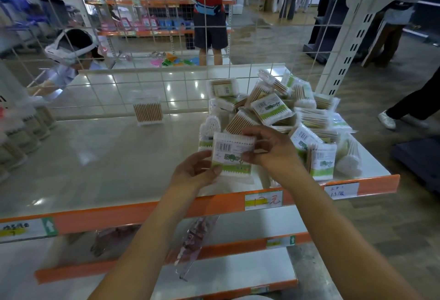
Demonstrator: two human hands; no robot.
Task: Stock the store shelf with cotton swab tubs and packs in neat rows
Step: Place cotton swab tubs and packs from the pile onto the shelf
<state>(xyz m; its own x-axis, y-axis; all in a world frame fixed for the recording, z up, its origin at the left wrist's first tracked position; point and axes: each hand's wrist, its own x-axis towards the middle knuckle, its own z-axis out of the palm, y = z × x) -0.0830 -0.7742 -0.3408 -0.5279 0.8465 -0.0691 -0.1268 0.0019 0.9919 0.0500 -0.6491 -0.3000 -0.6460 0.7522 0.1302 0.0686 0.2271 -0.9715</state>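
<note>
While held above the near right part of the shelf (100, 156), flat cotton swab pack (232, 154) with barcode and green label band facing up, pinched between both hands. Left hand (196, 171) at the pack's near left corner, thumb pressed on the label face, curled fingers against the left edge and partly hidden behind the wrap. Right hand (269, 149) at the pack's right edge, thumb on the face, index finger curled over the far top edge, remaining fingers bent behind it. Just beyond and to the right, loose heap of swab packs (281, 109) piled at the shelf's right end, several tilted or upside down, two standing upright at the near edge. Farther left, single clear tub of swabs (148, 111) standing upright near the wire mesh back (166, 45), well apart from the heap. At far left edge, blurred row of tubs (21, 133). Along the shelf's orange front lip (142, 214), handwritten price tags (263, 201). Below, lower shelves holding clear bagged goods (192, 240). Beyond the mesh, other people standing among more store racks.
</note>
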